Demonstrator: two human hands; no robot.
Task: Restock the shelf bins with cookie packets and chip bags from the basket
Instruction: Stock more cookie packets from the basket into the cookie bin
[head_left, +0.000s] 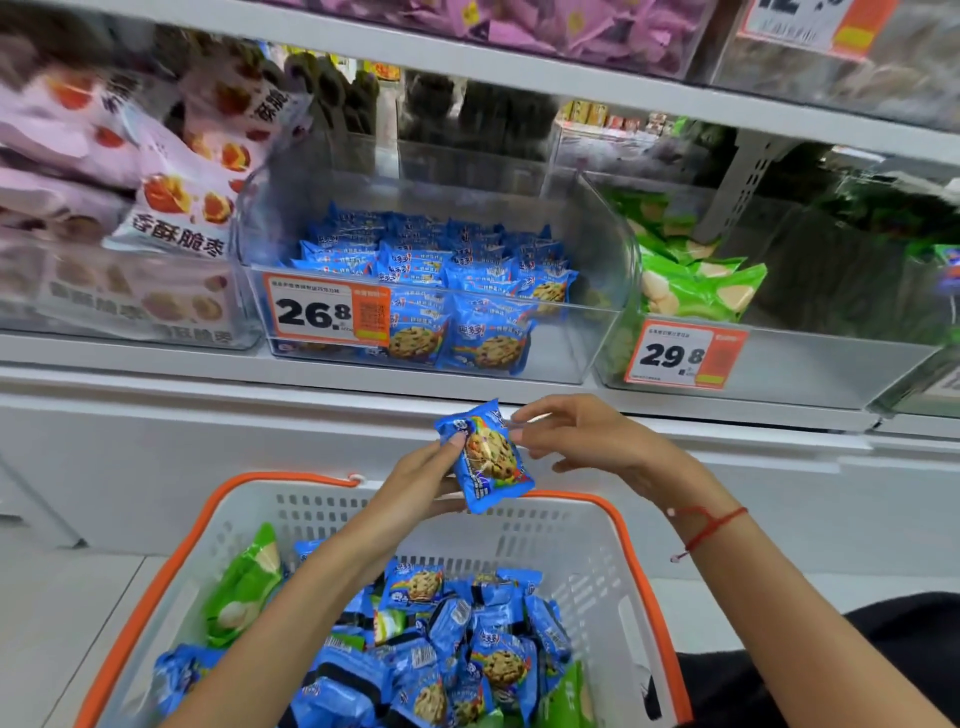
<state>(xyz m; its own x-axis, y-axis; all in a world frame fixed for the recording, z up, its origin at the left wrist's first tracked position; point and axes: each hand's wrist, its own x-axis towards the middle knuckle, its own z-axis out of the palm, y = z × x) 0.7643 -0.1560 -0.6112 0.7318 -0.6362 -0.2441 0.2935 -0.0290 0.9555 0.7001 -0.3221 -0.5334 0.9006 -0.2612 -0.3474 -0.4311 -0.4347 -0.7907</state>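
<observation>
Basket (613, 525) — front cropped, left hand (415, 483) gripping cookie packet (485, 457)

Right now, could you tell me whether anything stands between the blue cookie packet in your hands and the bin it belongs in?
Nothing visible does. The cookie packet sits below the cookie bin, whose top is open above its clear front wall.

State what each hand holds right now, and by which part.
Both hold one blue cookie packet above the basket: the left hand grips its left edge and lower end, the right hand pinches its upper right edge.
</observation>
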